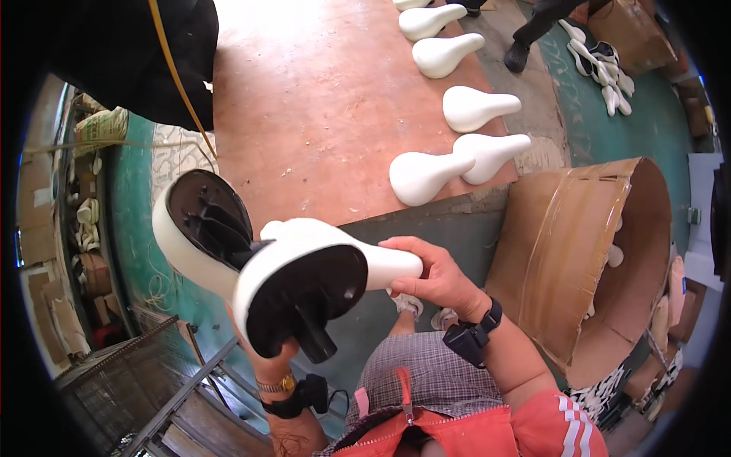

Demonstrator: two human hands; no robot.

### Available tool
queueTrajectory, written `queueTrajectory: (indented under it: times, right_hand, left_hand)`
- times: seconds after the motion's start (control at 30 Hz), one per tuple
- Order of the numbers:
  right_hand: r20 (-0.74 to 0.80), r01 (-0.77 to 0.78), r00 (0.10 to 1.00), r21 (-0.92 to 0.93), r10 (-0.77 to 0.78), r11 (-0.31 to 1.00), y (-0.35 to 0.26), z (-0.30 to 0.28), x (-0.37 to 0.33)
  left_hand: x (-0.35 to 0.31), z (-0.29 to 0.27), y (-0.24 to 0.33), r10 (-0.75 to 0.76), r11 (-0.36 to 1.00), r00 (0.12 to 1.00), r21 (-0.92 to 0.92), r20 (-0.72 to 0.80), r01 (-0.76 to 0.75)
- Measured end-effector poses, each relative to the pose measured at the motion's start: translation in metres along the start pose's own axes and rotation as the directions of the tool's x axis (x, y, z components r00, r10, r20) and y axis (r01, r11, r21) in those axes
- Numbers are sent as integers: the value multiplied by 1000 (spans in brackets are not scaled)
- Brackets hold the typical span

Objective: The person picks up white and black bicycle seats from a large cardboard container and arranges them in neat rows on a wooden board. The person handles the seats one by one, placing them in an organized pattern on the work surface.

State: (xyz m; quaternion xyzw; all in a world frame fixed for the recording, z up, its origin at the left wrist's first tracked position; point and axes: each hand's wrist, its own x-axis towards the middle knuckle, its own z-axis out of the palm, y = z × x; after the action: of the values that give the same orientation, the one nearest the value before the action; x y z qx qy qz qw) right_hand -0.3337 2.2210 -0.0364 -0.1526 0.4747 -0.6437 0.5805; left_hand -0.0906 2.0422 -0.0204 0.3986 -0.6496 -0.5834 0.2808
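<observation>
My right hand (434, 274) grips the narrow nose of a white bicycle saddle (316, 238), thumb on the near side and fingers behind. Its black underside, with a stubby dark post, is turned toward me. A second white saddle (177, 251) overlaps behind it on the left, its ribbed black underside facing up. My left hand (283, 358) is beneath the two saddles, mostly hidden by the front one, and appears to hold the second saddle. A further white bit shows behind the front saddle; I cannot tell whether it belongs to the second one.
Several white saddles (422, 179) line the right edge of the reddish wooden table (320, 114). An open cardboard box (556, 244) with white pieces inside stands right. More saddles (601, 68) lie on the green floor. Another person's leg (533, 30) is at the top; a metal rack (129, 373) stands lower left.
</observation>
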Motion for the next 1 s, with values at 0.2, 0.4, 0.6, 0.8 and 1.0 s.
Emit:
queueTrajectory:
  times: [0.2,0.4,0.6,0.8,1.0]
  right_hand:
    - [-223,108,973,195,-63,975,10,-52,80]
    - [71,-240,971,381,230,893,21,2,149]
    - [-205,163,966,14,-156,987,-10,-53,186]
    - [-416,-53,905,-311,-86,949,-52,-207,189]
    - [-7,36,825,-997,-565,65,-87,-183,179]
  left_hand:
    - [53,8,-8,-8,830,1000,-558,-23,-7]
    - [74,-29,-63,3,799,999,-601,-42,-28]
    - [86,10,-33,-27,788,980,-608,-199,-101]
    - [104,42,-45,-118,723,979,-691,-167,-30]
    - [121,85,-50,-204,506,974,-862,-95,22]
